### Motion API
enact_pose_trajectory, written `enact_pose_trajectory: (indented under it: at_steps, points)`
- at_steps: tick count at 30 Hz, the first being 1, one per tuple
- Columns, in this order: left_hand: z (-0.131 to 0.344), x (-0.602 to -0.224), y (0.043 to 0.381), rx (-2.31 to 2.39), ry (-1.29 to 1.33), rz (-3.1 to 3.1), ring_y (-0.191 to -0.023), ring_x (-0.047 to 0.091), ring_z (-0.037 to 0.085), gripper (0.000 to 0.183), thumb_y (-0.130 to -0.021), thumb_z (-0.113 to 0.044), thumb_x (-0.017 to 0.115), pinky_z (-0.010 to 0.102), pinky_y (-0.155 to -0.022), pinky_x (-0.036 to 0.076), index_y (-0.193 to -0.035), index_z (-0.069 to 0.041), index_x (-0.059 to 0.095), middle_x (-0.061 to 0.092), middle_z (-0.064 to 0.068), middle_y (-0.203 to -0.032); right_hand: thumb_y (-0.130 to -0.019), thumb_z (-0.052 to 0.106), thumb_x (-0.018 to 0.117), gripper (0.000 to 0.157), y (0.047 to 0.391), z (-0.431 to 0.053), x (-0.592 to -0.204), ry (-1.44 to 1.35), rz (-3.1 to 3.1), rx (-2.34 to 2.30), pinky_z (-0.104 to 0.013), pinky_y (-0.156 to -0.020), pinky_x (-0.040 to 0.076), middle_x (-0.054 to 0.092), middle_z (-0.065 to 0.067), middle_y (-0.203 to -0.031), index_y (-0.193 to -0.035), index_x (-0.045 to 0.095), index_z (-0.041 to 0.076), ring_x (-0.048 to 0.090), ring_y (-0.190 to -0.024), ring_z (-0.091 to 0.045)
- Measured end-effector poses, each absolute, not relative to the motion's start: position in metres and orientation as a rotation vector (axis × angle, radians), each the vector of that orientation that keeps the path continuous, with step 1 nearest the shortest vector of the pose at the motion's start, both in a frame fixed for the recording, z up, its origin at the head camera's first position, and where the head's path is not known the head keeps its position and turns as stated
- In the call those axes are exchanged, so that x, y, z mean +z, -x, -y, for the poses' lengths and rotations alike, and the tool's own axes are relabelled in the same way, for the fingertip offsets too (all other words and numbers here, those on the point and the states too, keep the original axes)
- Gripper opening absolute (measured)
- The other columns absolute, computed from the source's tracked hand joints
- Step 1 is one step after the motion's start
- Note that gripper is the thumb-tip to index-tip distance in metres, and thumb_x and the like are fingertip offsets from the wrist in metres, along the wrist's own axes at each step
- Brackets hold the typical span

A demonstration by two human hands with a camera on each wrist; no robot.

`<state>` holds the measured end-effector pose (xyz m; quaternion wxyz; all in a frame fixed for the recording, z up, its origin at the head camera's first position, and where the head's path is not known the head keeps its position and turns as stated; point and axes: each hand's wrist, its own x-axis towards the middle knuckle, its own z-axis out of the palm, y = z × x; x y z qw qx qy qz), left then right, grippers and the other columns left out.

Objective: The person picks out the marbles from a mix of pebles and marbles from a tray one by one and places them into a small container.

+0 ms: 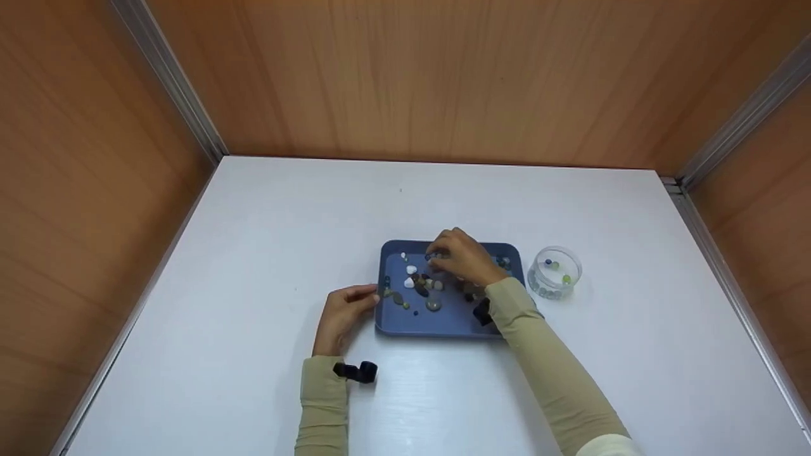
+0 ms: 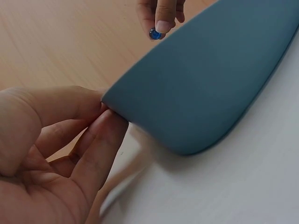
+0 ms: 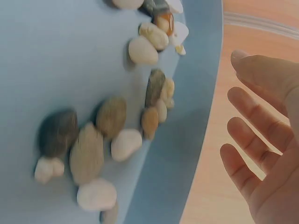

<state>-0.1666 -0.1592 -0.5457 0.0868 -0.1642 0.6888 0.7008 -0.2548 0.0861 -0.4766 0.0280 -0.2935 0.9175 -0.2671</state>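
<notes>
My left hand (image 1: 342, 316) pinches the left rim of a blue tray (image 1: 437, 326) between thumb and fingers; the left wrist view shows this hold on the tray wall (image 2: 187, 102) closely. Over the tray's far middle is my right hand (image 1: 467, 258), fingers bent downward. A shiny blue marble (image 2: 155, 33) appears between its fingertips in the left wrist view. The right wrist view instead has the right hand (image 3: 266, 126) with fingers spread and no marble visible. Pebbles (image 3: 86, 154), white, brown and dark, lie scattered on the tray.
Just right of the tray stands a clear round dish (image 1: 549, 293) with several blue and green marbles. Small marbles (image 1: 406, 306) also lie among the tray's stones. The white table (image 1: 253, 253) meets wooden panels (image 1: 405, 82) at the back and sides.
</notes>
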Motion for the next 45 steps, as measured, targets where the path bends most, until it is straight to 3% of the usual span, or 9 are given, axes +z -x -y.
enact_pose_trajectory:
  at_steps: [9, 20, 38, 45]
  points:
    - [0.162, -0.547, 0.168, 2.08, 0.488, -2.064, -0.097, 0.064, 0.016, 0.028, -0.082, -0.005, 0.074, 0.028, -0.086, 0.055, -0.109, -0.003, 0.071, 0.068, 0.013, -0.113, -0.087, 0.014, 0.07, 0.017, 0.254, -0.107, -0.469, 0.924, -2.851, -0.854, -0.041, -0.087, 0.049, 0.066, -0.008, -0.103, -0.102, 0.073, 0.006, 0.054, -0.095, -0.024]
    - [0.163, -0.543, 0.166, 2.116, 0.452, -2.013, -0.09, 0.063, 0.012, 0.032, -0.082, -0.005, 0.073, 0.025, -0.08, 0.055, -0.113, 0.002, 0.068, 0.068, 0.014, -0.111, -0.085, 0.014, 0.073, 0.018, 0.25, -0.133, -0.463, 0.925, -2.906, -0.857, -0.042, -0.083, 0.049, 0.067, -0.008, -0.1, -0.1, 0.074, 0.006, 0.055, -0.092, -0.026]
    - [0.165, -0.548, 0.166, 2.09, 0.494, -2.051, -0.101, 0.063, 0.018, 0.029, -0.081, -0.005, 0.074, 0.028, -0.087, 0.054, -0.109, -0.005, 0.072, 0.069, 0.011, -0.113, -0.084, 0.015, 0.074, 0.018, 0.243, -0.169, -0.46, 0.782, -2.953, -0.882, -0.04, -0.086, 0.048, 0.067, -0.006, -0.101, -0.101, 0.074, 0.008, 0.055, -0.096, -0.022]
    - [0.166, -0.55, 0.165, 2.091, 0.459, -2.083, -0.097, 0.064, 0.016, 0.029, -0.081, -0.006, 0.074, 0.027, -0.084, 0.054, -0.109, -0.001, 0.071, 0.069, 0.013, -0.111, -0.083, 0.015, 0.074, 0.018, 0.237, -0.184, -0.456, 0.757, -2.951, -0.936, -0.043, -0.087, 0.049, 0.067, -0.005, -0.101, -0.1, 0.074, 0.008, 0.054, -0.097, -0.023]
